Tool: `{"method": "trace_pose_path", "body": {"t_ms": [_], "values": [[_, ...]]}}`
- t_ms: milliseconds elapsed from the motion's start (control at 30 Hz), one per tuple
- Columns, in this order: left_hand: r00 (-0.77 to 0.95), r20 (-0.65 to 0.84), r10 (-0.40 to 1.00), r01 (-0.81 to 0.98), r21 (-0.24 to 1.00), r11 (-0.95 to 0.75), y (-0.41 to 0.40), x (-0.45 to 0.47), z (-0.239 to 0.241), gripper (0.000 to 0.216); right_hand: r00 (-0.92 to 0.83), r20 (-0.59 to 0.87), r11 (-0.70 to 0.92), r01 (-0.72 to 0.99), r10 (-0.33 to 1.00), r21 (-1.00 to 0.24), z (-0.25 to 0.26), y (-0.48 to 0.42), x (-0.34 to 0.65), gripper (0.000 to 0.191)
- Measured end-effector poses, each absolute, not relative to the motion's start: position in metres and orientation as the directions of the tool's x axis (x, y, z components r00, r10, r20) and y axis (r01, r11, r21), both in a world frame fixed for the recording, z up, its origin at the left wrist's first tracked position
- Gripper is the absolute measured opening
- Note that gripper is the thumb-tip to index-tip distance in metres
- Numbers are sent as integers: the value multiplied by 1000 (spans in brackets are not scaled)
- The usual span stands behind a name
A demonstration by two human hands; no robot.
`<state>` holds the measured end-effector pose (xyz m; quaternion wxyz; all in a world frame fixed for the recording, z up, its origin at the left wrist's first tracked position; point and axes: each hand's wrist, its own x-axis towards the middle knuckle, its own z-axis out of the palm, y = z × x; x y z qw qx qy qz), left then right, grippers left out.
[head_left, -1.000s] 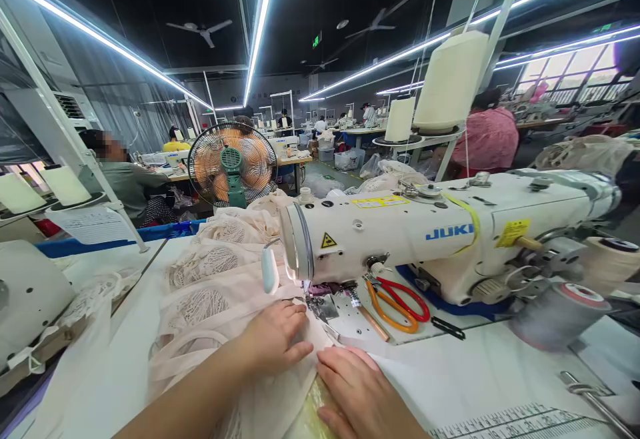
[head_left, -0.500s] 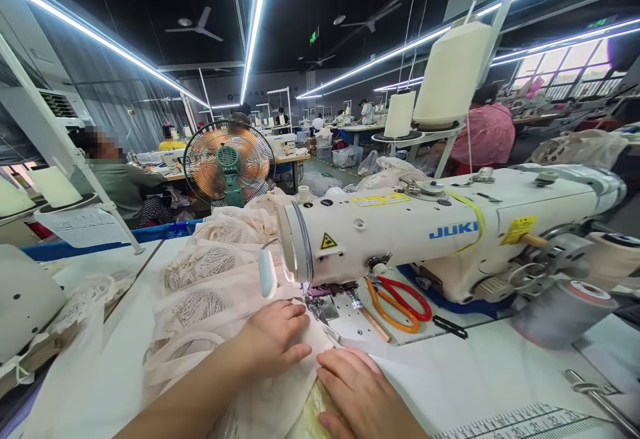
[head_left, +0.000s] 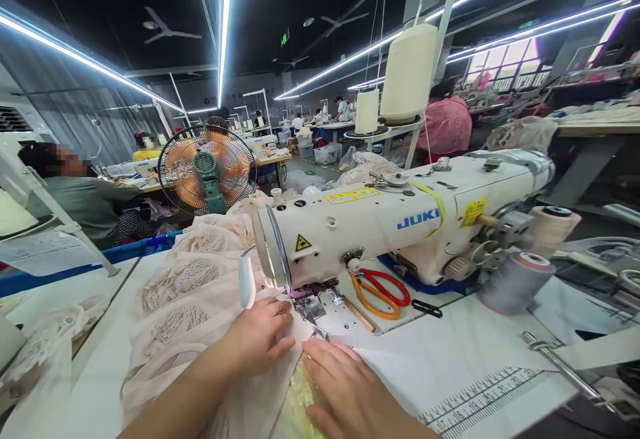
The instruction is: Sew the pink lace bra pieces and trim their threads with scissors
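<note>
My left hand (head_left: 260,335) lies flat, fingers together, on pale peach fabric (head_left: 200,319) just left of the presser foot (head_left: 306,307) of a white JUKI sewing machine (head_left: 395,222). Beside it, my right hand (head_left: 345,389) rests open and flat on the fabric in front of the needle, its fingertips near the foot. A yellowish lace piece (head_left: 300,399) shows between the two hands. Stitched lace-panelled pieces trail away to the left behind the machine head.
Red- and orange-handled scissors (head_left: 380,289) lie on the machine bed. Thread cones (head_left: 407,72) stand behind the machine, and a grey spool (head_left: 515,282) lies at its right end. A fan (head_left: 207,169) stands beyond the table. Other workers sit at stations on the left and at the back.
The view has swung right and slightly down, so everything sits further left in the frame. Both hands have stayed flat on the fabric by the presser foot.
</note>
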<state>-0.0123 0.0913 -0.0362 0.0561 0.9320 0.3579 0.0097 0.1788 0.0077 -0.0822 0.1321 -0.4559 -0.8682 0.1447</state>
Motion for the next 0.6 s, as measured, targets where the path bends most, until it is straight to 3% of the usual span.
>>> {"method": "trace_pose_path", "body": {"t_ms": [100,267,400,600], "values": [[773,-35,633,632,119,-766,71,-5,-32,23,-550,58,524,751,833,-402,-78,8,177,53],[787,-39,616,616,-26,-788,50,-4,-50,46,-536,44,499,749,843,-436,-78,9,177,50],[852,54,521,523,-124,-843,64,-16,-68,35,-523,34,481,755,852,-446,-78,9,180,47],[882,147,448,468,-155,-870,90,-26,-70,29,-506,105,494,741,856,-455,-83,8,183,38]]}}
